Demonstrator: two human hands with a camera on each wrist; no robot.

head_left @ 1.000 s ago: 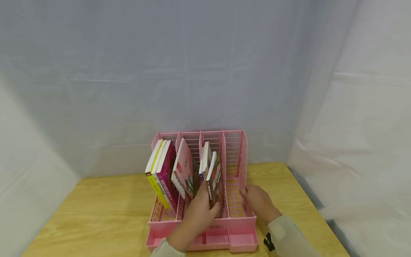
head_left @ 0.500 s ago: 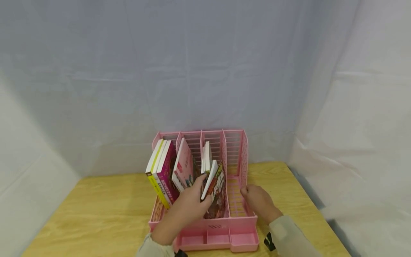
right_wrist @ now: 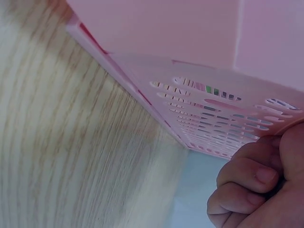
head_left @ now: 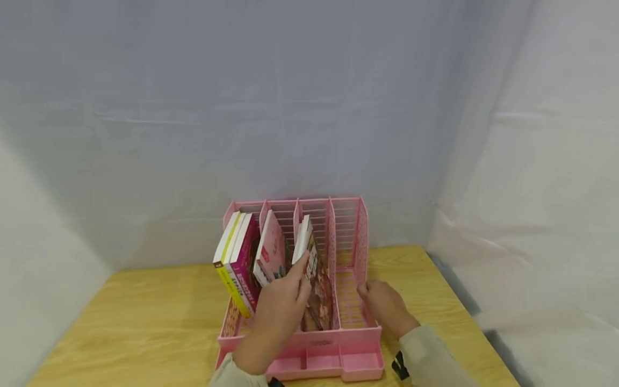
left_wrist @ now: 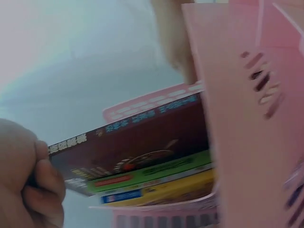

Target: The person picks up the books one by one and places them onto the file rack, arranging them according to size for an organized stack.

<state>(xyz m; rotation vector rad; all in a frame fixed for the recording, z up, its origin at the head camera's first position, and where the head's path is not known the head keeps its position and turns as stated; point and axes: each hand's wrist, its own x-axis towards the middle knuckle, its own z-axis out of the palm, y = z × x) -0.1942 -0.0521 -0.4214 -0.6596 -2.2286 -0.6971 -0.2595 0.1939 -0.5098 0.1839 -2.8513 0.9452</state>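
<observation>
In the head view, my left hand (head_left: 279, 309) grips a dark brown book (head_left: 319, 293) near its upper corner. The book stands tilted in the third compartment of a pink desk organizer (head_left: 355, 336). Fingers curl at the book's end in the left wrist view, where a green book (left_wrist: 156, 172) and a yellow book (left_wrist: 183, 187) lie against it. My right hand (head_left: 385, 307) holds the front edge of the organizer's right side wall. Curled fingers of that hand show beside the perforated wall (right_wrist: 213, 111) in the right wrist view.
A yellow-and-white book (head_left: 226, 252) and a purple book (head_left: 245, 263) lean in the left compartment. The second compartment holds a pink book (head_left: 272, 250). Shallow trays (head_left: 362, 361) line the organizer's front. A wooden table (head_left: 145, 322) lies beneath, with pale sheeting (head_left: 309, 107) behind.
The brown book was tipped apart from its neighbours half a second ago; now it leans against them. My left hand has shifted with it. The right hand keeps its hold on the wall.
</observation>
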